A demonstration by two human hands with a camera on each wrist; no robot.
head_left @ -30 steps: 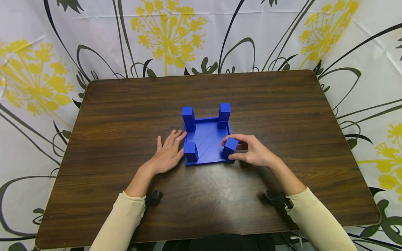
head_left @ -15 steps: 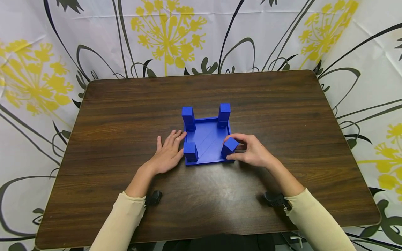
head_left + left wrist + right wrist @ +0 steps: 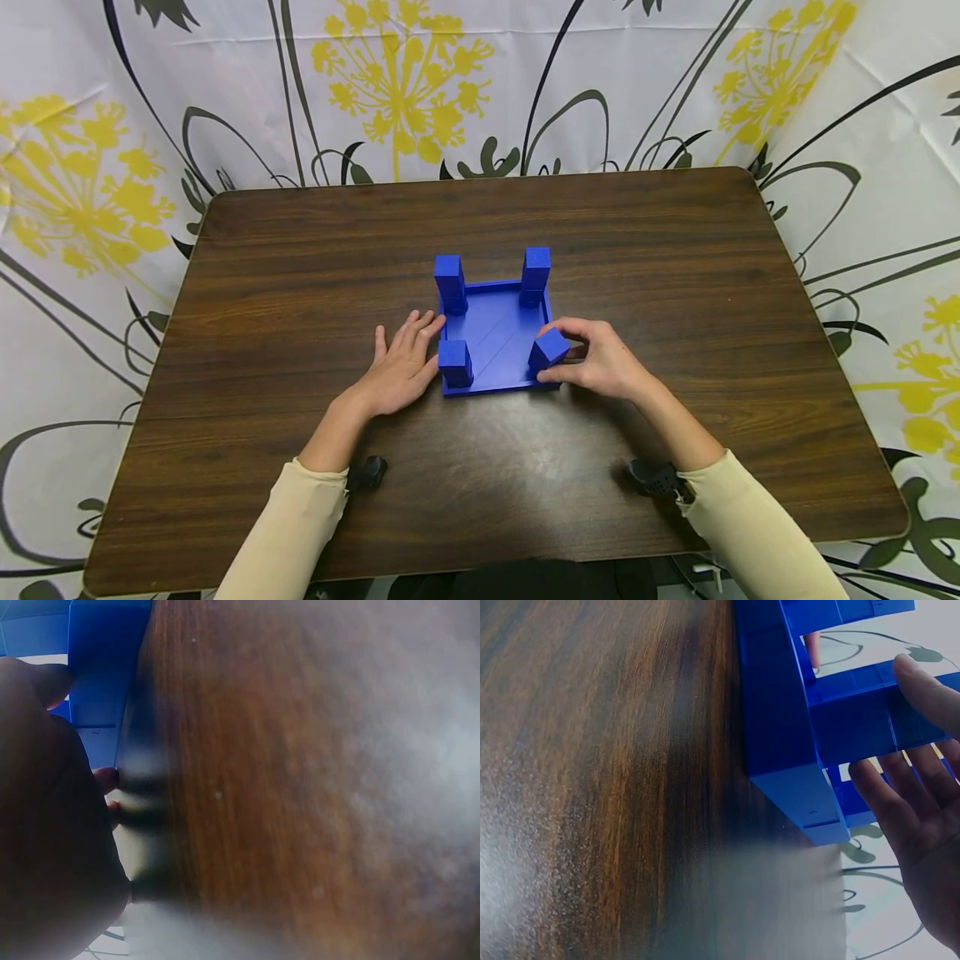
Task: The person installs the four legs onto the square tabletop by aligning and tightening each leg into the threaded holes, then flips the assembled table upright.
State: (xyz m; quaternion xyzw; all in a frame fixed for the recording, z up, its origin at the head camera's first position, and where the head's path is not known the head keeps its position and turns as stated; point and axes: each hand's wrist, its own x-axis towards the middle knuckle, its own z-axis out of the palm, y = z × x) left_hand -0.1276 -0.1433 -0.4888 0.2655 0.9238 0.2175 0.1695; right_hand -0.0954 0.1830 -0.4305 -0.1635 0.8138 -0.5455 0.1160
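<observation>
A square blue tray with a low rim lies on the table. Upright blue blocks stand in three of its corners: far left, far right and near left. In the near right corner a fourth blue block is turned at an angle to the rim. My right hand pinches it between thumb and fingers, seen also in the right wrist view. My left hand lies with straight fingers against the tray's left side, fingertips touching the rim.
The brown wooden table reaches well beyond the tray on all sides. A white curtain with yellow and grey plants hangs behind and beside it. Dark wrist cameras sit on the left wrist and right wrist.
My right hand has turned the near right block slightly and shifted it a little to the left. The left hand, the tray and the other blocks have stayed in place.
</observation>
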